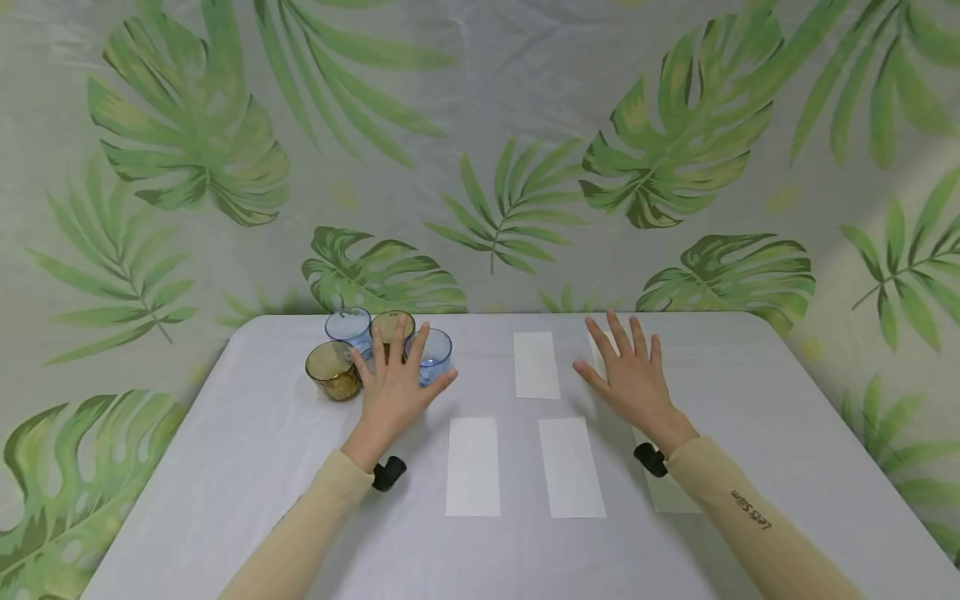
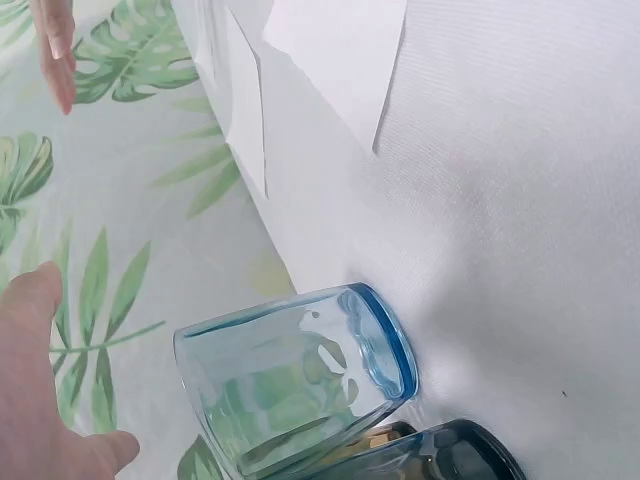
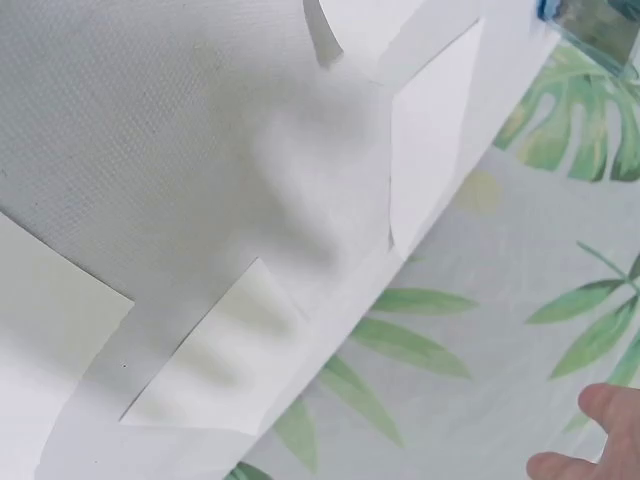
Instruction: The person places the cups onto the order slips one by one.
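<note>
Both hands hover over the table with fingers spread, and neither holds anything. My left hand (image 1: 393, 392) is in front of a cluster of glass tumblers and partly hides them in the head view. The cluster has a blue glass (image 1: 438, 348) at its right, an amber glass (image 1: 330, 365) at its front left, and another blue glass (image 1: 348, 325) and amber glass behind. In the left wrist view the nearest blue glass (image 2: 290, 375) stands beside the fingers (image 2: 35, 370). Over white paper rectangles at the right is my right hand (image 1: 633, 383), its fingertips (image 3: 600, 405) low in the right wrist view.
Several white paper rectangles lie on the white-clothed table (image 1: 757, 392). One paper (image 1: 537, 367) is at the back, two more at the front centre; others are partly behind the right hand and forearm. A leaf-print curtain (image 1: 510, 100) hangs behind the table's back edge.
</note>
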### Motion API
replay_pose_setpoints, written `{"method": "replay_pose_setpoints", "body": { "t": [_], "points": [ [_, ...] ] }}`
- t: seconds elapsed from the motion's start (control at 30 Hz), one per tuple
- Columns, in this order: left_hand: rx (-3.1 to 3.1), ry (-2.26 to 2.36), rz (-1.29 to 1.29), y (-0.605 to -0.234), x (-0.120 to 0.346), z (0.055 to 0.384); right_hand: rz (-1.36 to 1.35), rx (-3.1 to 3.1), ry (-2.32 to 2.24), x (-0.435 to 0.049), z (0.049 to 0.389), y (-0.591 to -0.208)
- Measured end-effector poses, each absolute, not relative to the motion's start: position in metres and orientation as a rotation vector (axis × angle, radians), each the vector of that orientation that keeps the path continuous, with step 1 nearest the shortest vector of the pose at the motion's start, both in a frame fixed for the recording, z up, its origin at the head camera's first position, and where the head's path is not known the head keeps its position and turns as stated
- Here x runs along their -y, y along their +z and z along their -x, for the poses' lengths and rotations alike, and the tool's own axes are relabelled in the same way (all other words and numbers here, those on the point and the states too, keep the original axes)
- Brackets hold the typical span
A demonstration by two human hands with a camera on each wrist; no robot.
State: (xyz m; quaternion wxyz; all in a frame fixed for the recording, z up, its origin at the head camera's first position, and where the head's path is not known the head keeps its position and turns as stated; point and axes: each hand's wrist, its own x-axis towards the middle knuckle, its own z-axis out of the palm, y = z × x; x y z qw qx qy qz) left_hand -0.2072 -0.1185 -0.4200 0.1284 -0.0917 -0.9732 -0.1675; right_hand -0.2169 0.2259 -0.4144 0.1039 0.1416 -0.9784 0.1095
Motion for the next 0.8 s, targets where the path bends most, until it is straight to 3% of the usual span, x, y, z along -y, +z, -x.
{"method": "replay_pose_setpoints", "body": {
  "t": [0.47,0.8],
  "points": [
    [2.828,-0.513,0.300,-0.420,0.126,0.211,-0.535,2.872,0.488,-0.229,0.220,-0.409],
    [2.734,-0.649,0.512,-0.419,0.137,0.221,-0.696,2.799,0.861,-0.234,0.235,-0.413]
  ]
}}
